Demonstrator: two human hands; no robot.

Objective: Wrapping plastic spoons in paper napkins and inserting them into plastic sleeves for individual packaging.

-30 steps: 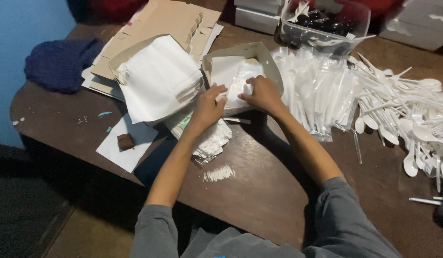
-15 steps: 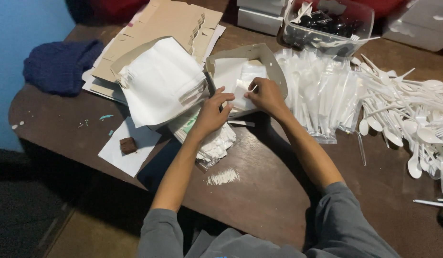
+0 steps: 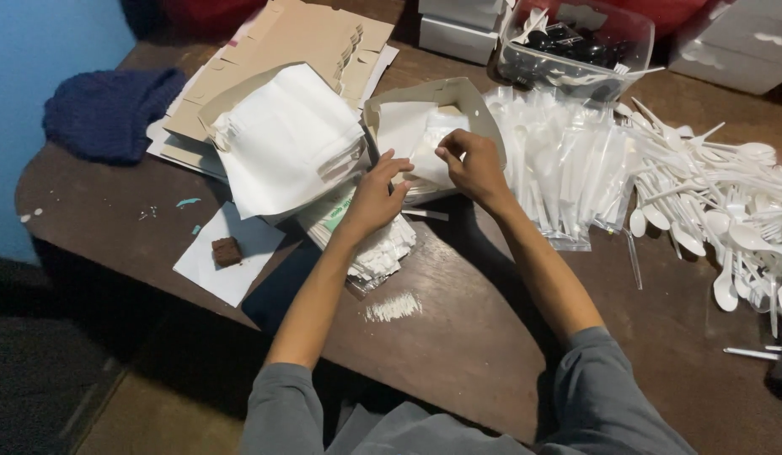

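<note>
Both hands have lifted a touch since a second ago and now work right at the mouth of the open cardboard box (image 3: 484, 114), where before they pressed lower against its front edge. The right hand (image 3: 471, 164) is curled narrow, fingertips pinching a white napkin (image 3: 425, 139) that stands half inside the box; the left hand (image 3: 374, 198) sits just beside it, fingers bent and partly spread, thumb up against the same napkin's lower edge. So the paper is off the table and going in, by the look of it, not yet seated flat. The stack of white paper bags (image 3: 281, 139) lies to the left, the wrapped plastic cutlery packs (image 3: 568, 168) to the right, and the loose white spoons (image 3: 728, 202) beyond.
</note>
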